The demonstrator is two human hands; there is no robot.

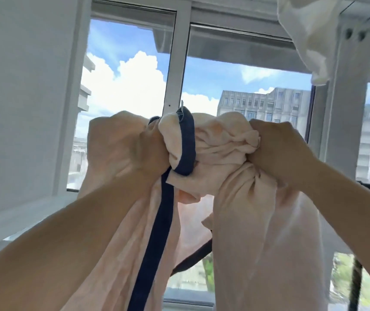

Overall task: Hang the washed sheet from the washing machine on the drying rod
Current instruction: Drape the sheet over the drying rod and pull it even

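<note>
Peach sheet (231, 212) with navy trim (157, 232) was bunched up in front of the window frame (177, 70). Right hand (278, 151) clamped on a wad of it; left hand (132, 151) sat wrapped under the fabric, grip not visible, cannot tell. Rod not clearly seen. Risk: twisted, knotted bunch could snag and hang uneven, or slip from 1 hand.

light: bright daylight is pouring in through the window (134, 86) | backlight: the sheet (235, 209) is glowing translucent | exposure: clouds are blowing out white | blur: everything is smearing softly | edges: frame lines are bowing
</note>
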